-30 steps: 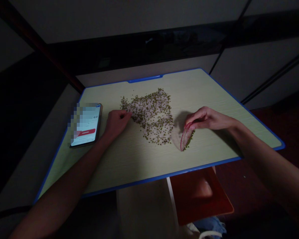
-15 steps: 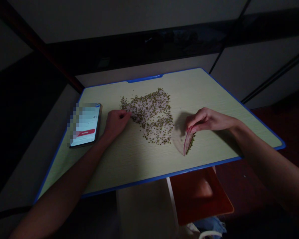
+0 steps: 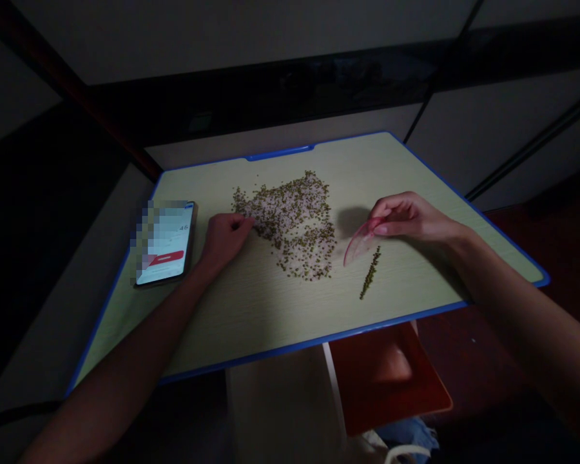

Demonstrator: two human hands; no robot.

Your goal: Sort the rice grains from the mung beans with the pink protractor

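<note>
A mixed spread of small green beans and pale, rice-like grains [image 3: 290, 206] lies mid-table. At its left edge rests my left hand [image 3: 228, 240], closed, thumb and fingertips together against the grains; whether anything is between them I cannot make out. My right hand [image 3: 408, 216] pinches the upper end of a clear, pink-edged half-disc of thin plastic [image 3: 360, 241], tilted, right of the spread. Below that hand, a narrow slanting row of green beans [image 3: 370, 274] lies apart from the spread, with a gap between it and the plastic.
Everything lies on a pale tabletop [image 3: 232, 322] with a blue rim. A phone [image 3: 167, 251] with a lit screen stands left of my left hand. Under the front edge are an orange-red surface [image 3: 386, 380] and a whitish panel [image 3: 285, 399]. A cabinet front rises behind the table.
My right hand has lifted up and right, taking the plastic half-disc off the row of green beans, which stays in place. My left hand keeps still. The phone's number went from 45 to 46.
</note>
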